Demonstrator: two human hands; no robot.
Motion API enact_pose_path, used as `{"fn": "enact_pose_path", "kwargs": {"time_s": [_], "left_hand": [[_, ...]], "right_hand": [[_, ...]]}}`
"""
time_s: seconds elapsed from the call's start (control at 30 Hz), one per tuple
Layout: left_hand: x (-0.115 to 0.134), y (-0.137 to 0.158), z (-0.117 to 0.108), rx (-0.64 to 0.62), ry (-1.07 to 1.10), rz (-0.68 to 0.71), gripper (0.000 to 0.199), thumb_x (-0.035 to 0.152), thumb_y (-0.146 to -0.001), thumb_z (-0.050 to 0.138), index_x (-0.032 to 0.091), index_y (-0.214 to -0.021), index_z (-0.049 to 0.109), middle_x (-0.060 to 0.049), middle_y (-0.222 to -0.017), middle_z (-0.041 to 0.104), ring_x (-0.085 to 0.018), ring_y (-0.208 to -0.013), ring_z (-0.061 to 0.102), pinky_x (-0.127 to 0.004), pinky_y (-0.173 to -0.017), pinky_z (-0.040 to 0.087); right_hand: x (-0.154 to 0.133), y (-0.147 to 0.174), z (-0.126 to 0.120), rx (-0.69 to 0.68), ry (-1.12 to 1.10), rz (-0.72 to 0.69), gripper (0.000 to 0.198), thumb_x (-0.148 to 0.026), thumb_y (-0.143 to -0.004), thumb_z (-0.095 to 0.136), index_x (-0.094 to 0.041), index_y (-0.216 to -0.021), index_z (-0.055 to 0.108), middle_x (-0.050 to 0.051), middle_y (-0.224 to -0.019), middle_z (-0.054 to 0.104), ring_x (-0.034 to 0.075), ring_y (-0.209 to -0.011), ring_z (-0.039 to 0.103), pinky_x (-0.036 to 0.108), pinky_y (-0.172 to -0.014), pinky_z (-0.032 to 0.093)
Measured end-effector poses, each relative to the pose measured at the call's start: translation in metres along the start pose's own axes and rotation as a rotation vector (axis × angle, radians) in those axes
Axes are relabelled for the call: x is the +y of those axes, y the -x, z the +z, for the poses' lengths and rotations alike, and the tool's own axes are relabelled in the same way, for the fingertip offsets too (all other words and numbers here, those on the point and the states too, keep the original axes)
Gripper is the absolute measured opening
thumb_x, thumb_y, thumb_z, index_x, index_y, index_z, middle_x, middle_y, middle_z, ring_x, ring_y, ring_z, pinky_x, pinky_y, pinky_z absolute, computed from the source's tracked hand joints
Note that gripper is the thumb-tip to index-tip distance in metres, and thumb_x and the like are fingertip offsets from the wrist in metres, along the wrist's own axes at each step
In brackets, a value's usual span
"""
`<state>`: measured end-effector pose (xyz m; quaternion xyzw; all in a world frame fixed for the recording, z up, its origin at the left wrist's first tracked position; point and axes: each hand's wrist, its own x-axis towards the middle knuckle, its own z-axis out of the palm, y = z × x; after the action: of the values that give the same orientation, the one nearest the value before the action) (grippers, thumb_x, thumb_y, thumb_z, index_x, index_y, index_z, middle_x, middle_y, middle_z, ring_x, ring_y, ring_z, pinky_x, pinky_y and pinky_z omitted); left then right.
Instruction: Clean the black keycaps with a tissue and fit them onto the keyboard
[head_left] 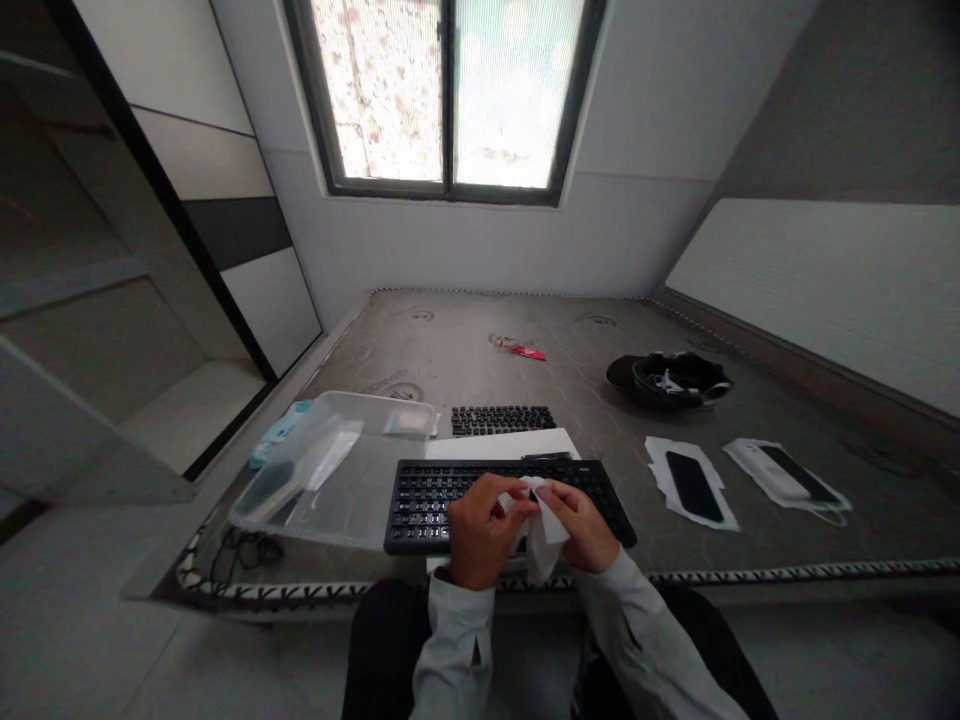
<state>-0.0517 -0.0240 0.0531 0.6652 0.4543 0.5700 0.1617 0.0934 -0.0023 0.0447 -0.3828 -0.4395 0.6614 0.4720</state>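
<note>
Above the black keyboard point(420, 505) both hands come together on a white tissue point(543, 556). My left hand point(480, 530) pinches the tissue's left side between thumb and fingers. On the other side my right hand point(589, 530) grips it too, with a fold hanging down between the hands. A small dark spot shows at the fingertips, too small to name. Under the keyboard lies a white sheet or board point(502, 446), partly covered. Just beyond it is a second set of black keys point(502, 419) in rows.
To the left stands a clear plastic box point(337, 500) with a white packet inside, near a blue packet point(277, 432) and black cable point(247, 550). Right are a dark cap point(679, 382) and two phones point(694, 485) point(799, 475) on white cloths. A red packet point(521, 349) lies farther back on the mattress point(450, 330).
</note>
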Motion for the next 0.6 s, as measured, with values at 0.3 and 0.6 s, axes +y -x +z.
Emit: {"fn": "enact_pose_path", "kwargs": {"time_s": [0.3,0.6], "left_hand": [[0.0034,-0.0018,0.0017,-0.046,0.057,0.004,0.015,0.031,-0.080,0.067,0.022,-0.091,0.071,-0.002,-0.080,0.067,-0.011,-0.063,0.057,-0.020,-0.055,0.045],[0.0061,0.0001,0.0068,0.014,0.094,-0.004,0.015,0.031,-0.080,0.066,0.021,-0.090,0.071,-0.002,-0.075,0.066,-0.010,-0.059,0.055,-0.020,-0.055,0.043]], "right_hand": [[0.0059,0.0001,-0.0062,0.066,0.024,-0.026,0.041,-0.055,-0.063,0.072,-0.019,-0.057,0.054,-0.004,-0.050,0.053,0.010,-0.046,0.043,0.023,-0.046,0.032],[0.0067,0.0020,-0.0018,0.061,-0.025,-0.060,0.041,-0.057,-0.064,0.071,-0.019,-0.063,0.057,-0.003,-0.054,0.055,0.009,-0.047,0.043,0.024,-0.049,0.035]]}}
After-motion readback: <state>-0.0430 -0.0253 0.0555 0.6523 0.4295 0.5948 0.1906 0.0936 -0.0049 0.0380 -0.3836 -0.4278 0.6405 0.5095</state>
